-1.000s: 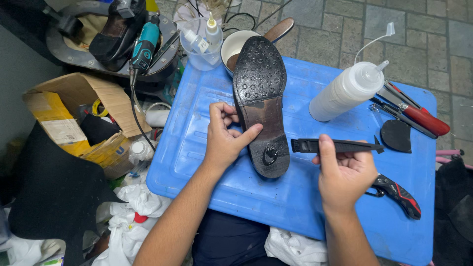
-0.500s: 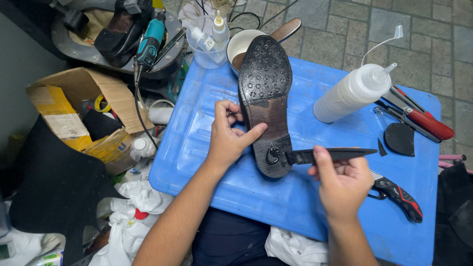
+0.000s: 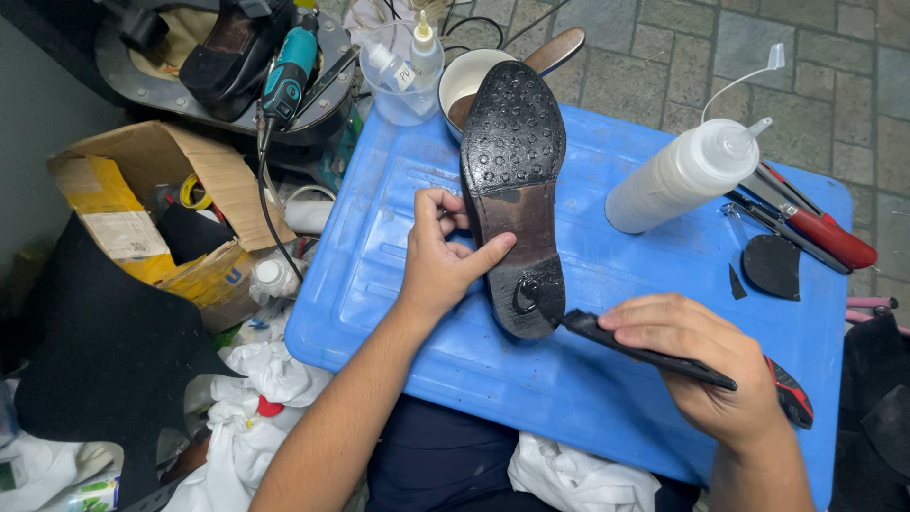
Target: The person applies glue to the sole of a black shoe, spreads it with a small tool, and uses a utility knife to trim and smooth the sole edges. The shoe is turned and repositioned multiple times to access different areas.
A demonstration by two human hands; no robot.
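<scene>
A black shoe (image 3: 512,180) lies sole up on a blue plastic lid (image 3: 607,313), its toe pointing away from me. My left hand (image 3: 441,265) grips the shoe at its waist, thumb lying across the brown middle of the sole. My right hand (image 3: 706,365) holds a long flat black tool (image 3: 630,346) whose tip touches the right edge of the heel. The heel shows a dark curved mark near its centre.
A white squeeze bottle (image 3: 687,175), red-handled pliers (image 3: 820,228) and a black rubber heel piece (image 3: 773,265) lie at the lid's right. A white cup (image 3: 469,81) and clear tub (image 3: 403,90) stand behind the shoe. A cardboard box (image 3: 152,218), teal rotary tool (image 3: 287,71) and rags (image 3: 265,379) lie left.
My right hand has swung the black tool from level to slanted, its tip now at the heel's lower right edge. My left hand kept its grip on the shoe.
</scene>
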